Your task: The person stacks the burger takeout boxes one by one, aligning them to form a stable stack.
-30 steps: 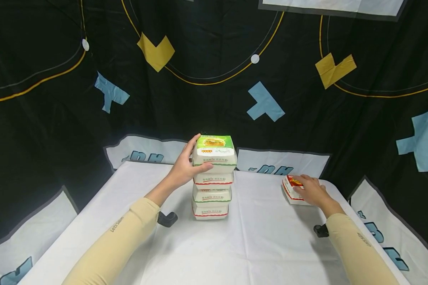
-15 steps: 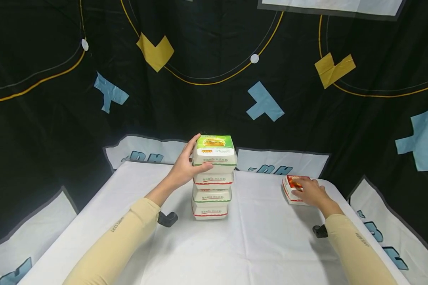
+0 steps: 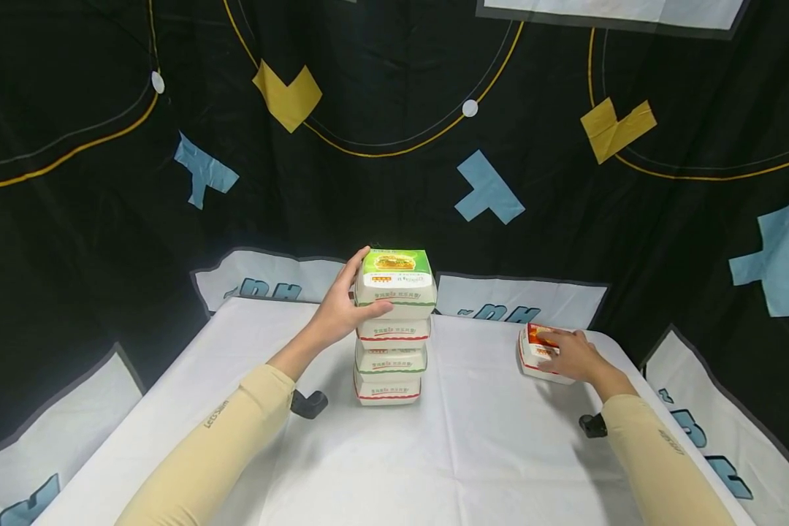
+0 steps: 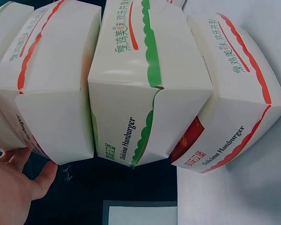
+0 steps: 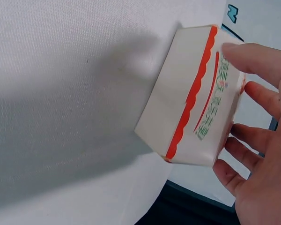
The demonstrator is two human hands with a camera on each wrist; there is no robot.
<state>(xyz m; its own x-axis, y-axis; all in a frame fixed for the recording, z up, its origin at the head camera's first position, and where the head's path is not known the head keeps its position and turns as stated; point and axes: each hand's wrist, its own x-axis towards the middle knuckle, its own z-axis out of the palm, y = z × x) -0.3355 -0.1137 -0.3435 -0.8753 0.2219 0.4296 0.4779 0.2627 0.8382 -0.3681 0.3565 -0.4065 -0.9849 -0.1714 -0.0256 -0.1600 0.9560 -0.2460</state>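
Several white hamburger boxes stand stacked in a column on the table. My left hand (image 3: 340, 308) holds the topmost one, a green-lidded hamburger box (image 3: 396, 283), thumb on its front and fingers along its left side. Lower boxes alternate red and green wavy trim, as the left wrist view shows on a green-trimmed box (image 4: 126, 89). At the far right of the table, my right hand (image 3: 575, 356) grips a red-topped hamburger box (image 3: 534, 356). In the right wrist view the thumb (image 5: 253, 56) lies on this box's printed side, with the fingers bent over its top.
A white cloth covers the table (image 3: 454, 453), whose far right corner lies just beyond the single box. Behind it hangs a black curtain (image 3: 381, 197) with blue and yellow patches. Black wrist cameras sit under the left sleeve (image 3: 237, 431) and the right sleeve (image 3: 651, 453).
The red-topped box has turned slightly under my right hand, and its front now faces a little more to the left. My left hand and the stack have stayed still.
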